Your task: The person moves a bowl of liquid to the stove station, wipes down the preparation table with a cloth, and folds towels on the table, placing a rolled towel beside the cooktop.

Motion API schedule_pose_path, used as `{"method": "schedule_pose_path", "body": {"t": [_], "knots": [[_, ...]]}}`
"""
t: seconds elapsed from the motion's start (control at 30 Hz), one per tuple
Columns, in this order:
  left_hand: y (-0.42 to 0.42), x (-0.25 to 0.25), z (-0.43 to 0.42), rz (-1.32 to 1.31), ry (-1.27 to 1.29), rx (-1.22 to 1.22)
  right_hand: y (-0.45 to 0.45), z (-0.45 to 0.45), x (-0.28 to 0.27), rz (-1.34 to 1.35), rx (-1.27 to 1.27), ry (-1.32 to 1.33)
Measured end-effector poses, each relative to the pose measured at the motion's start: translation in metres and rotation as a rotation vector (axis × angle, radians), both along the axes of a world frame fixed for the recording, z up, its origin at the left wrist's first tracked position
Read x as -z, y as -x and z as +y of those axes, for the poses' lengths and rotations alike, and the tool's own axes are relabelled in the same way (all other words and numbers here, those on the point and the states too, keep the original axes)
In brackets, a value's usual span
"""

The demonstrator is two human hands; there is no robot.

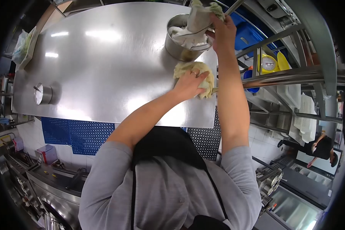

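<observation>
My left hand presses down on a bunched pale yellow cloth near the right end of the steel table. Its fingers curve over the fabric, and a ring shows on one of them. Beyond it stands a round metal pot with crumpled white cloths in it. Above the pot's right side, my right hand is closed on a whitish cloth with green-tinged ends. That cloth hangs down to the pot's contents; whether it is separate from them I cannot tell.
On the table's left stand a small metal cup and a tray with a plastic bag. Metal rails run along the right, near a yellow dial scale and blue bins. Another person is far right.
</observation>
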State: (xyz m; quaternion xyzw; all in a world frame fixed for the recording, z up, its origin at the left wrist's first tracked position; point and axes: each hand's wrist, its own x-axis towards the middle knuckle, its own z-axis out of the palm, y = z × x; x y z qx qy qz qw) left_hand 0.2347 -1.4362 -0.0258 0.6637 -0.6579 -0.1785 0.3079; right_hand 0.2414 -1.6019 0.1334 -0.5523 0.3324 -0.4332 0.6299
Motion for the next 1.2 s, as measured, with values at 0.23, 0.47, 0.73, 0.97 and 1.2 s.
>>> {"method": "schedule_pose_path", "body": {"t": [0.23, 0.47, 0.73, 0.97, 1.2], "knots": [[-0.008, -0.017, 0.047, -0.072, 0.258, -0.222, 0.012, 0.025, -0.032, -0.288, 0.105, -0.175], [-0.025, -0.062, 0.120, 1.634, 0.039, -0.139, 0.083, 0.165, 0.023, 0.249, -0.199, 0.390], [-0.123, -0.035, 0.242, 0.973, 0.040, -0.300, 0.062, 0.214, 0.035, 0.723, -0.574, 0.768], [-0.291, -0.003, 0.436, -0.146, 0.278, -0.780, -0.044, 0.250, 0.202, 1.115, -0.297, 1.095], [-0.367, 0.015, 0.461, -0.388, 0.347, -0.787, -0.263, 0.202, 0.195, 1.472, -0.185, 1.054]]}}
